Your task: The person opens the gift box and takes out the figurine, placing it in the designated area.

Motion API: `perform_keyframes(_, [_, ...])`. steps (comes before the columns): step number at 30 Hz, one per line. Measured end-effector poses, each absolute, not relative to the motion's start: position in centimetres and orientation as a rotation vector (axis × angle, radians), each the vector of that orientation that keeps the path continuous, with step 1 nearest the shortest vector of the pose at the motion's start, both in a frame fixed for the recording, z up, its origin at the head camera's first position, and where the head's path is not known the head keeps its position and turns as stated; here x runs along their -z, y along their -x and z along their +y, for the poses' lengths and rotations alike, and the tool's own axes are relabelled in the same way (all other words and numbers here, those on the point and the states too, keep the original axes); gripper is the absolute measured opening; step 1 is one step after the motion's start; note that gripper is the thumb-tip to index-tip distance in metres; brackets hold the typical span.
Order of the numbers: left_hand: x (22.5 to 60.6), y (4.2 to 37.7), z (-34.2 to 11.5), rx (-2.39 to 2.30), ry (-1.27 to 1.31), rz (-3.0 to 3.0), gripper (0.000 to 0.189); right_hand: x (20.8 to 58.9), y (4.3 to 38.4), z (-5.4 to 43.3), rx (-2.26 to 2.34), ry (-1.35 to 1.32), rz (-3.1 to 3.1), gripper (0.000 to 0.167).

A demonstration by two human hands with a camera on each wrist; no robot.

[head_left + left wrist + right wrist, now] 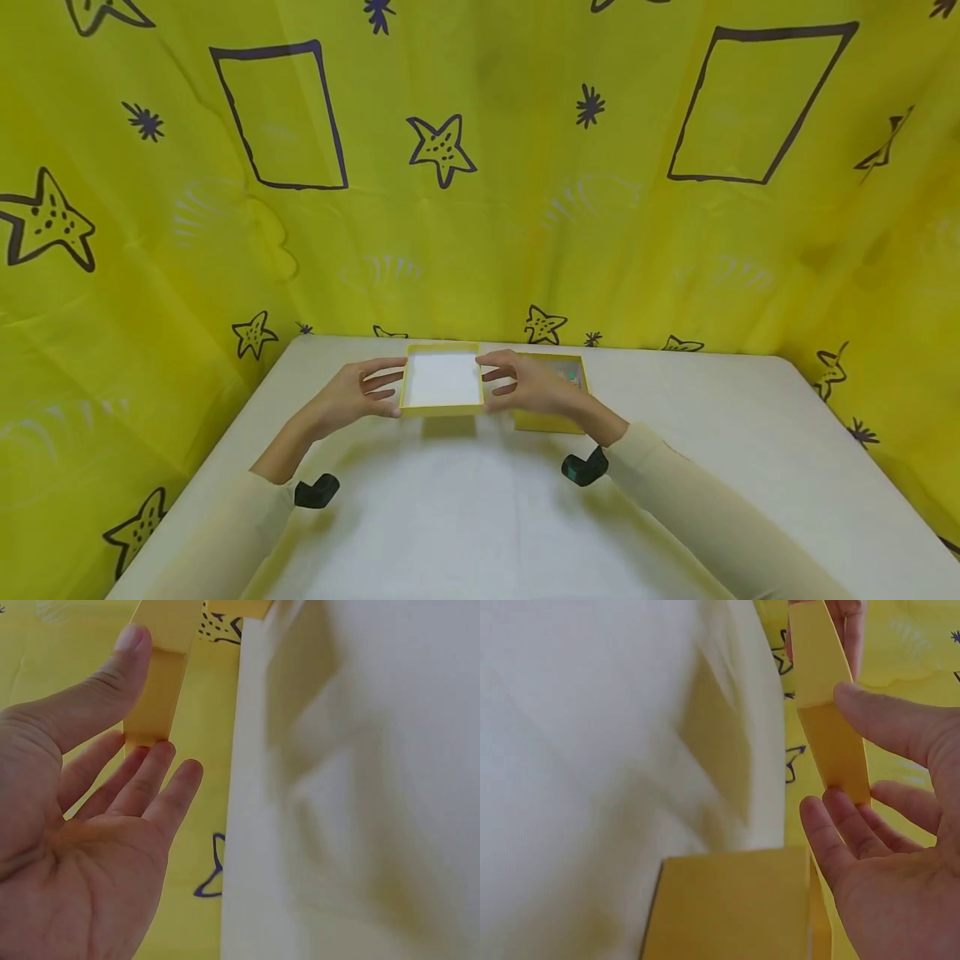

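Observation:
Between my two hands a shallow yellow box lid (442,379) is held up over the table, its white inside facing me. My left hand (352,398) grips the lid's left side, thumb at the near corner and fingertips at the far one. On the opposite side my right hand (534,385) pinches it the same way, and the lid's yellow side wall (832,746) shows between thumb and fingers. A deeper yellow box (550,422) stands on the table behind the right hand, its top uncovered. Something small and greenish shows inside it, partly hidden by the hand and wrist.
The white tabletop (450,517) carries shadows of the lid and arms. Yellow curtains (495,233) with starfish drawings hang along its back and both sides. A dark wrist device (317,492) sits at the left sleeve, another (585,467) at the right.

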State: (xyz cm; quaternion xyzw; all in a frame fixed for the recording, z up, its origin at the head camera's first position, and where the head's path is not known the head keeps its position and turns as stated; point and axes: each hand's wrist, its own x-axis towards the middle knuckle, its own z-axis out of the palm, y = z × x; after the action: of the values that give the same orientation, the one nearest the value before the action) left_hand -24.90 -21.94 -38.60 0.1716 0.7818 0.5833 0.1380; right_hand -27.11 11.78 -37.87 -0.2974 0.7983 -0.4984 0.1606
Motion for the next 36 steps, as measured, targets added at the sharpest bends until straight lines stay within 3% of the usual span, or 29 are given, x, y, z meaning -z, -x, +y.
perform_keyframes(36, [42.0,25.4,-27.4,-1.617,-0.454,2.199,0.083,42.3,27.6,4.5,1.414,0.670,2.318,0.077])
